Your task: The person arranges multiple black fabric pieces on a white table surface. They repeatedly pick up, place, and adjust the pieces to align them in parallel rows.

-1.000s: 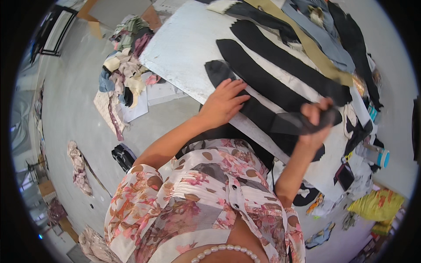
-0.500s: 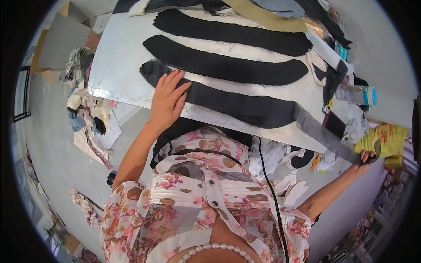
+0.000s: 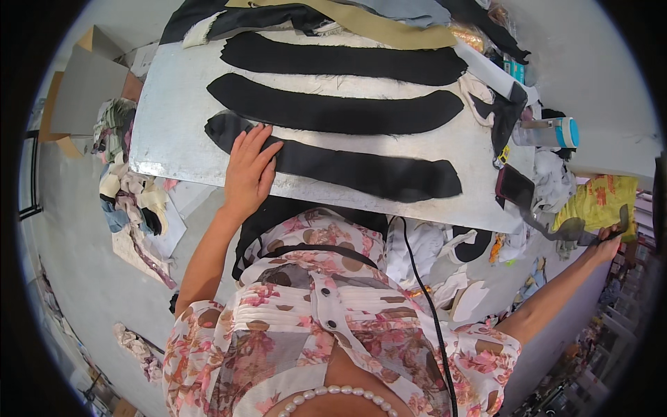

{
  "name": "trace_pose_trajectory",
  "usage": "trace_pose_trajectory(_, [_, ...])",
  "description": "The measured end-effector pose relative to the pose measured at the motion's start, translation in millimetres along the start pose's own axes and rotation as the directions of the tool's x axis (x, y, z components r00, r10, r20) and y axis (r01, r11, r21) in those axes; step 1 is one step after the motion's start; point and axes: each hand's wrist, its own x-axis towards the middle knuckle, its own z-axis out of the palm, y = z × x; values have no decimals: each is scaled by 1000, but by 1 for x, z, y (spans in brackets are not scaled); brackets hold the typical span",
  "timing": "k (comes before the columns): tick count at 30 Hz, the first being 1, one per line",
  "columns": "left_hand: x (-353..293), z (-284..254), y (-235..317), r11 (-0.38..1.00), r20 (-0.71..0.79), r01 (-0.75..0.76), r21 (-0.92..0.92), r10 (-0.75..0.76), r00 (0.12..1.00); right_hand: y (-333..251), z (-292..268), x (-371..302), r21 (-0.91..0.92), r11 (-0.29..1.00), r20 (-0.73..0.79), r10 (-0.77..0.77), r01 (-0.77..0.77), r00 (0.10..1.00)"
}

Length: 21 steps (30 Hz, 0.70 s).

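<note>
My left hand (image 3: 249,170) lies with fingers stretched on the left part of the nearest black fabric strip (image 3: 368,174), which lies along the near side of the pale table (image 3: 170,139). Beyond it are two more black strips, a middle strip (image 3: 340,108) and a far strip (image 3: 340,59), roughly parallel, with frayed edges. Off past the table's right edge, my right hand (image 3: 606,240) grips a thin, dark, see-through strip (image 3: 566,228). That strip hangs loose and wavy, apart from the black strip's right end.
Olive fabric (image 3: 375,24) and dark cloth line the table's far edge. A phone (image 3: 515,186), a clear cup with a blue lid (image 3: 559,132) and fabric scraps sit at the right. A yellow bag (image 3: 597,201) is behind my right hand. Cardboard boxes (image 3: 87,104) and cloth heaps stand left.
My right hand has moved farther right, pulling the see-through strip off the near black strip's right end. My left hand stays pressed on the fabric. The whole view has shifted slightly.
</note>
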Motion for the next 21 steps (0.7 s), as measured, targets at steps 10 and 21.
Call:
trace_pose_trajectory(10, [37, -8, 55, 803, -90, 138, -579, -232, 969, -44, 275, -212, -252, 917, 430, -182, 311, 884])
trace_pose_trajectory(21, [95, -3, 108, -278, 519, 446, -851, -311, 796, -55, 418, -347, 278, 629, 742, -620, 725, 253])
